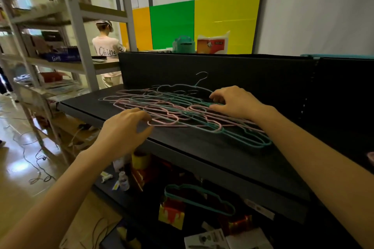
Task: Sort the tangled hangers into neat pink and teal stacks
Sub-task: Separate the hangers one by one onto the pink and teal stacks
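Note:
A tangled pile of pink hangers (162, 122) and teal hangers (249, 139) lies flat on a black shelf (202, 151). One teal hook (202, 77) stands up at the back of the pile. My left hand (123, 127) is at the pile's near left edge, fingers curled over a pink loop. My right hand (232, 100) rests on the right side of the pile, fingertips bent down among the wires. Whether either hand grips a wire is not plain.
A black back panel (202, 68) rises behind the pile. Below the shelf another teal hanger (200, 198) lies among boxes, bottles and papers. A metal rack (77, 26) stands to the left, a person behind it. Cables trail on the floor.

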Action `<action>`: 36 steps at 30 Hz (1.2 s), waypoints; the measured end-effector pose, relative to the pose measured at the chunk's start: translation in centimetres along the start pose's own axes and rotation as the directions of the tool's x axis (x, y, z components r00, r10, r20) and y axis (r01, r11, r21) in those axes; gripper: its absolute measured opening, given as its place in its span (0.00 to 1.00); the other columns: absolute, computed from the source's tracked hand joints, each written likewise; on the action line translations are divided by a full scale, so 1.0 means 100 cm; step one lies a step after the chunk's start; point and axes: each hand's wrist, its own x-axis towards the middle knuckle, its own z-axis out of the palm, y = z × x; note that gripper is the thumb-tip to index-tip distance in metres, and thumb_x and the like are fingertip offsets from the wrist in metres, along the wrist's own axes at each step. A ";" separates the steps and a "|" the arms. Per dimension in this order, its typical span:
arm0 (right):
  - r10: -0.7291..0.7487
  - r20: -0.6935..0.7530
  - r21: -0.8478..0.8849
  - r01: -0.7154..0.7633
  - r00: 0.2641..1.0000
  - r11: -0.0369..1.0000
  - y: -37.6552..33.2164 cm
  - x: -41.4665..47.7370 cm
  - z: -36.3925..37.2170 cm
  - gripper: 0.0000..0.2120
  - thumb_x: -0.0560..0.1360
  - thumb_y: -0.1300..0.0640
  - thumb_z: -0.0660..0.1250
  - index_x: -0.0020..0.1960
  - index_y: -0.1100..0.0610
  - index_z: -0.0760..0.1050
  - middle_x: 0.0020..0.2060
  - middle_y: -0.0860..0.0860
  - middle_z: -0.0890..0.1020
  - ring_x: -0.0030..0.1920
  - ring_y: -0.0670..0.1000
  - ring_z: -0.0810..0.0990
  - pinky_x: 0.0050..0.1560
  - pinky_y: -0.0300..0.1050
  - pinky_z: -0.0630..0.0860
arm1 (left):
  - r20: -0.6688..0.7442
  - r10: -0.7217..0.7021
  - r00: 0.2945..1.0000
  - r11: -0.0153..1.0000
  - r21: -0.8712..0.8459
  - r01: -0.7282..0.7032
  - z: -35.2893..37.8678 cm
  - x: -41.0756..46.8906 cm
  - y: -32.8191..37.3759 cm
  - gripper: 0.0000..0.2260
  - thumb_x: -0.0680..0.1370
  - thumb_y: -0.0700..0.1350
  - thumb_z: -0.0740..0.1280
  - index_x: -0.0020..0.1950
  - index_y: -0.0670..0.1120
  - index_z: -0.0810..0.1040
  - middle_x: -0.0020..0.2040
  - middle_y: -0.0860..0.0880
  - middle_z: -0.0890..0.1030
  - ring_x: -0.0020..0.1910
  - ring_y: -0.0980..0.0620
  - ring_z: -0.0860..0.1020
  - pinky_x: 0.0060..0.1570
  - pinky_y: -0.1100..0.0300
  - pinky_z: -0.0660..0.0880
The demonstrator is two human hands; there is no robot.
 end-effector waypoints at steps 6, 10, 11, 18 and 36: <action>0.122 0.022 -0.154 -0.118 0.992 0.981 -0.003 0.071 0.016 0.32 0.74 0.39 0.62 0.70 0.57 0.64 0.66 0.55 0.71 0.64 0.56 0.71 0.59 0.53 0.72 | 0.016 0.068 0.998 0.997 -0.022 -0.067 0.018 0.065 -0.046 0.14 0.75 0.53 0.64 0.59 0.50 0.76 0.55 0.52 0.78 0.49 0.54 0.77 0.48 0.54 0.77; 0.205 0.120 -0.210 -0.177 0.971 0.962 -0.001 0.105 0.033 0.38 0.70 0.32 0.62 0.69 0.57 0.65 0.64 0.55 0.72 0.61 0.57 0.72 0.57 0.53 0.73 | -0.009 0.070 0.998 0.996 -0.049 -0.070 0.034 0.094 -0.075 0.14 0.75 0.52 0.64 0.58 0.49 0.76 0.55 0.51 0.78 0.51 0.53 0.76 0.49 0.54 0.77; 0.221 0.141 -0.229 -0.186 0.965 0.956 0.001 0.110 0.037 0.39 0.69 0.31 0.62 0.69 0.57 0.65 0.64 0.55 0.72 0.61 0.57 0.72 0.57 0.52 0.73 | -0.006 0.066 0.998 0.996 -0.060 -0.067 0.038 0.100 -0.082 0.14 0.75 0.52 0.64 0.58 0.49 0.77 0.55 0.51 0.78 0.51 0.53 0.76 0.49 0.53 0.77; 0.281 0.099 -0.256 -0.248 0.955 0.934 0.005 0.126 0.046 0.38 0.66 0.31 0.66 0.67 0.55 0.68 0.58 0.52 0.76 0.56 0.53 0.75 0.51 0.49 0.75 | 0.001 0.058 0.998 0.987 -0.149 -0.057 0.060 0.136 -0.127 0.13 0.75 0.51 0.64 0.57 0.48 0.77 0.52 0.49 0.78 0.48 0.52 0.75 0.49 0.52 0.76; 0.436 -0.248 -0.031 -0.457 0.865 0.889 -0.041 0.092 0.019 0.51 0.57 0.25 0.55 0.72 0.54 0.64 0.66 0.52 0.73 0.56 0.51 0.74 0.52 0.48 0.73 | 0.264 0.286 0.921 0.924 -0.332 -0.192 0.097 0.231 -0.247 0.20 0.77 0.53 0.61 0.67 0.48 0.69 0.65 0.47 0.71 0.63 0.50 0.68 0.63 0.54 0.67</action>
